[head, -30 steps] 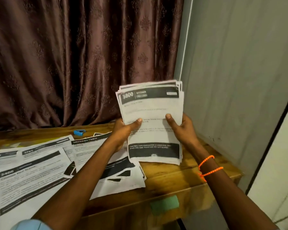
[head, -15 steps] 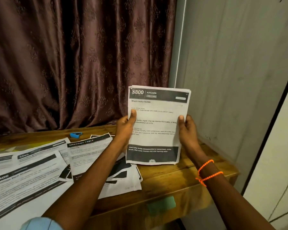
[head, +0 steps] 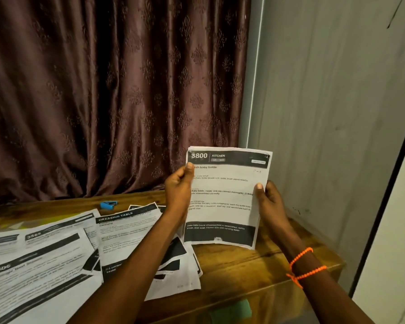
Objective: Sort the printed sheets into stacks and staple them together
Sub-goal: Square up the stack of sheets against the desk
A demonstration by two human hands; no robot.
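Observation:
I hold a stack of printed sheets (head: pixel 225 197) upright, its bottom edge resting on the wooden table (head: pixel 255 265). The top page reads "3800 KITCHEN". My left hand (head: pixel 178 185) grips the stack's left edge near the top, thumb on the front. My right hand (head: pixel 268 199) grips the right edge at mid-height. The edges look squared. More printed sheets (head: pixel 131 232) lie spread flat on the table to the left, one headed "DRESSING TABLE". A small blue stapler (head: pixel 109 204) lies at the back of the table.
A brown patterned curtain (head: pixel 117 94) hangs behind the table. A grey wall (head: pixel 332 113) stands close on the right. A green patch (head: pixel 232 311) is stuck on the table's front edge. Orange bead bracelets (head: pixel 304 265) circle my right wrist.
The fanned stack has been squared up and stood more upright. My left hand slid up its left edge; my right hand shifted to the right edge.

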